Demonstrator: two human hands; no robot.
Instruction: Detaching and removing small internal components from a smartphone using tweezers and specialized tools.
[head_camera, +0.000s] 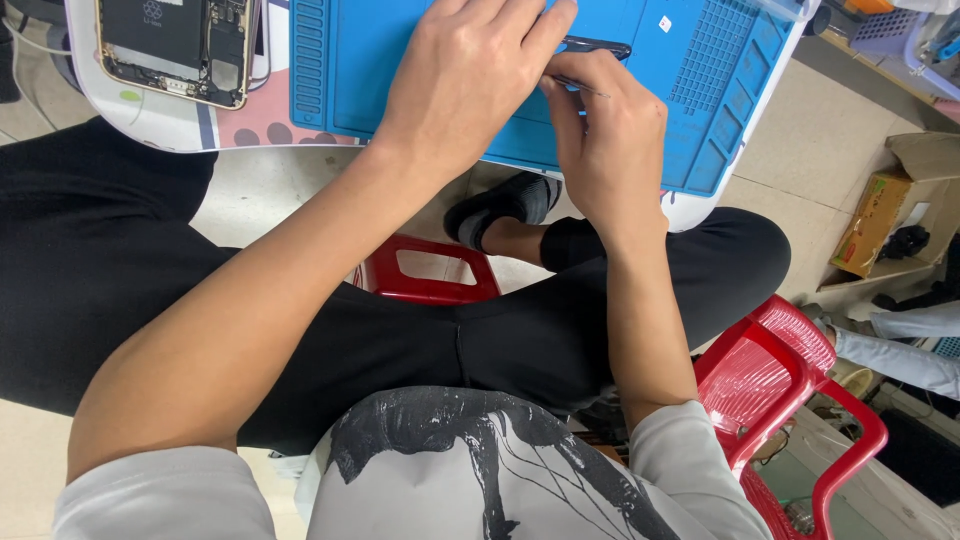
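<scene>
Up at the right edge, an open cardboard box (905, 205) on the floor holds a dark bundle I cannot identify. Both hands meet over the blue work mat (400, 60) on the white desk (150, 125). The left hand (470, 75) presses its fingers on a small dark part (600, 46); the right hand (605, 130) pinches thin metal tweezers (580, 85) just beside it. An opened phone (180, 45) lies left. Red plastic stools (770, 370) stand on pale tiles.
</scene>
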